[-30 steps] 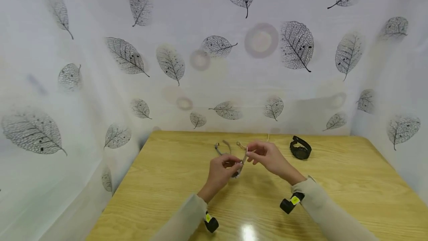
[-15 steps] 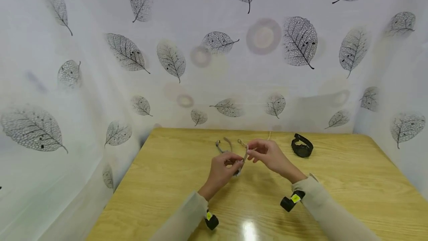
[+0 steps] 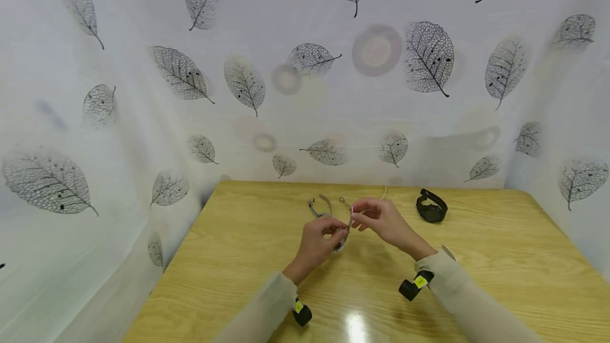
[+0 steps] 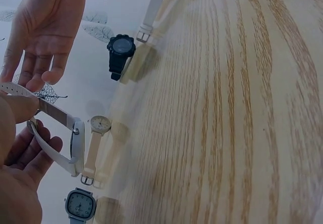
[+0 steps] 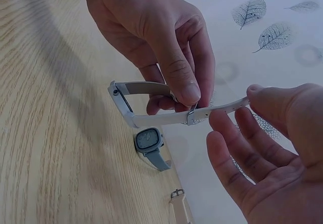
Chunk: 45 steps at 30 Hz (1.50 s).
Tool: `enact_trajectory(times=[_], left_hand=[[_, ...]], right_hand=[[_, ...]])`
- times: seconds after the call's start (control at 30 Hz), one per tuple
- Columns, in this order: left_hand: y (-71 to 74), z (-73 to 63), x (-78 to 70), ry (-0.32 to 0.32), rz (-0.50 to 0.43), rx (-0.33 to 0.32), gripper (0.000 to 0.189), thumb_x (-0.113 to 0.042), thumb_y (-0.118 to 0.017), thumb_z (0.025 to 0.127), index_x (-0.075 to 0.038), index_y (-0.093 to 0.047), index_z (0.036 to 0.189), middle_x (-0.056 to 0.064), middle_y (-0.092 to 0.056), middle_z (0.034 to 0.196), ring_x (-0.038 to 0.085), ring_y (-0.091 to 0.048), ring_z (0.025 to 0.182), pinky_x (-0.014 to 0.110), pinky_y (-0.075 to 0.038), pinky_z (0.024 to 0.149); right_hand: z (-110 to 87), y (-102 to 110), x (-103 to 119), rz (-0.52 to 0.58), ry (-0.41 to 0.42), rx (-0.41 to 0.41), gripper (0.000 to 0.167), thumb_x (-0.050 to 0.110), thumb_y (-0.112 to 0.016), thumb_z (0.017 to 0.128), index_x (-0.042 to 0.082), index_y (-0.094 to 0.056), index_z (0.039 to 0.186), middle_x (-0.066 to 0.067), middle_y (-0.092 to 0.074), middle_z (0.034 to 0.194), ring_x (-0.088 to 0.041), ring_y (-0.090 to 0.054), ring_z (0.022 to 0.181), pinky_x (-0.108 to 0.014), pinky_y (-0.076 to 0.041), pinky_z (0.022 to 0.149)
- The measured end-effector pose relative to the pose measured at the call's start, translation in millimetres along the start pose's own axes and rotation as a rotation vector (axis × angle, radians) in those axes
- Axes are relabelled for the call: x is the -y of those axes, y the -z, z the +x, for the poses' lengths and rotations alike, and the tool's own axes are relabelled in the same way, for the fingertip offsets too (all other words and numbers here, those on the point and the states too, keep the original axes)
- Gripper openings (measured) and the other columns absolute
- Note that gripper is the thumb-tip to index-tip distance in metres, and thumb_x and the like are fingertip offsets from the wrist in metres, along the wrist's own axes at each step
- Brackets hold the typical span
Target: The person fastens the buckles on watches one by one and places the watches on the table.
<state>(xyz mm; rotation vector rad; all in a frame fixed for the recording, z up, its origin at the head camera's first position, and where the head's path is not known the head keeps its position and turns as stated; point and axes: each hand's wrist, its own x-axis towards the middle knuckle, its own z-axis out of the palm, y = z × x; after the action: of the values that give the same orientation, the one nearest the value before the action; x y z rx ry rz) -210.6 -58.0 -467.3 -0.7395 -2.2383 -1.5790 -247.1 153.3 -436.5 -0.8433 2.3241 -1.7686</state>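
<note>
A white-strapped wristwatch (image 4: 77, 148) hangs between my two hands above the table, its strap bent into a loop. My left hand (image 3: 320, 241) pinches the strap at the metal buckle (image 5: 192, 116) between thumb and fingers. The free strap end (image 5: 229, 107), with small holes, passes through the buckle and reaches my right hand (image 3: 383, 224). There the right thumb and fingers grip its tip, as the right wrist view shows. Seen from the left wrist, the case is edge-on, so its dial is mostly hidden. In the head view the left fingers cover much of the strap.
Beyond my hands on the wooden table (image 3: 229, 258) lie a grey-blue watch (image 5: 149, 141) and a beige watch (image 4: 96, 143). A black watch (image 3: 432, 209) lies to the right. Another white watch (image 4: 151, 12) shows at the left wrist view's top. Leaf-print cloth (image 3: 286, 120) hangs behind.
The head view has tilted down slightly, so the scene sits a bit higher. Both hands keep their grips on the white watch, with only slight shifts of the strap.
</note>
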Motion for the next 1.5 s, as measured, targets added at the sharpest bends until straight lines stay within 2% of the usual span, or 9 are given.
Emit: enact_trajectory(times=[0.2,0.43,0.63,0.77,0.9,1.03,1.27,1.37,1.5], left_hand=[[-1.6,-1.0,13.5,0.007,0.005,-0.021,0.007,-0.001,-0.077,0.091,-0.002,-0.078,0.098,0.008,-0.074,0.094,0.026,-0.071,0.081,0.036,-0.063,0.074],[4.7,1.1,-21.4,0.097,-0.044,-0.055,0.018,0.005,-0.075,0.090,0.007,-0.073,0.108,0.022,-0.074,0.101,0.037,-0.072,0.089,0.045,-0.062,0.080],[7.4,3.1,-27.4,0.162,-0.091,-0.052,0.022,0.005,-0.076,0.089,0.007,-0.071,0.111,0.025,-0.073,0.102,0.039,-0.072,0.091,0.046,-0.061,0.082],[5.8,3.3,-14.3,0.177,-0.111,-0.026,0.023,0.006,-0.076,0.089,0.010,-0.070,0.110,0.024,-0.073,0.103,0.039,-0.072,0.093,0.046,-0.061,0.083],[3.1,1.4,5.1,0.169,-0.130,-0.008,0.027,0.005,-0.080,0.086,0.006,-0.071,0.111,0.019,-0.074,0.106,0.038,-0.072,0.096,0.041,-0.061,0.084],[2.6,-0.7,14.5,0.185,-0.177,-0.002,0.030,0.001,-0.082,0.086,0.002,-0.072,0.114,0.014,-0.074,0.107,0.034,-0.072,0.098,0.034,-0.061,0.084],[5.6,-0.9,19.3,0.289,-0.311,-0.093,0.028,-0.002,-0.082,0.086,0.001,-0.072,0.112,0.018,-0.075,0.105,0.029,-0.074,0.097,0.027,-0.061,0.081],[7.5,-0.1,18.1,0.317,-0.358,-0.123,0.031,0.000,-0.083,0.085,0.006,-0.069,0.112,0.021,-0.075,0.106,0.029,-0.074,0.097,0.026,-0.060,0.080],[9.0,1.1,13.9,0.331,-0.402,-0.134,0.034,0.001,-0.083,0.084,0.011,-0.065,0.111,0.023,-0.074,0.106,0.028,-0.074,0.097,0.027,-0.060,0.081]], right_hand=[[-0.3,-2.3,-0.9,0.000,0.006,-0.004,0.019,0.016,-0.066,0.102,0.004,-0.069,0.117,-0.016,-0.071,0.102,-0.033,-0.072,0.089,-0.041,-0.062,0.076],[-2.2,-7.2,-2.1,0.013,-0.025,-0.010,0.021,0.016,-0.067,0.102,0.002,-0.069,0.118,-0.022,-0.069,0.108,-0.035,-0.072,0.090,-0.042,-0.062,0.076],[-4.1,-7.8,-6.2,-0.002,-0.030,-0.045,0.023,0.019,-0.067,0.102,0.004,-0.068,0.119,-0.019,-0.071,0.108,-0.032,-0.072,0.087,-0.045,-0.061,0.073],[-6.0,-8.6,-9.8,-0.003,-0.029,-0.050,0.022,0.021,-0.066,0.103,0.007,-0.068,0.120,-0.015,-0.074,0.108,-0.031,-0.073,0.087,-0.049,-0.061,0.073],[-7.7,-9.8,-10.9,-0.003,-0.031,-0.072,0.023,0.021,-0.066,0.103,0.007,-0.068,0.122,-0.015,-0.074,0.110,-0.032,-0.073,0.087,-0.047,-0.061,0.073],[-8.8,-11.0,-11.5,-0.009,-0.024,-0.105,0.025,0.022,-0.066,0.103,0.008,-0.069,0.123,-0.017,-0.074,0.111,-0.029,-0.073,0.085,-0.048,-0.061,0.072],[-9.5,-17.4,-14.2,0.023,-0.026,-0.213,0.026,0.027,-0.071,0.099,0.012,-0.071,0.120,-0.010,-0.077,0.104,-0.026,-0.072,0.077,-0.050,-0.060,0.070],[-9.2,-20.9,-14.1,0.047,-0.019,-0.262,0.024,0.027,-0.073,0.098,0.012,-0.072,0.117,-0.011,-0.077,0.101,-0.027,-0.071,0.074,-0.046,-0.061,0.069],[-9.4,-23.9,-11.5,0.029,-0.002,-0.302,0.022,0.025,-0.074,0.097,0.011,-0.076,0.114,-0.014,-0.076,0.093,-0.023,-0.068,0.070,-0.035,-0.059,0.064]])
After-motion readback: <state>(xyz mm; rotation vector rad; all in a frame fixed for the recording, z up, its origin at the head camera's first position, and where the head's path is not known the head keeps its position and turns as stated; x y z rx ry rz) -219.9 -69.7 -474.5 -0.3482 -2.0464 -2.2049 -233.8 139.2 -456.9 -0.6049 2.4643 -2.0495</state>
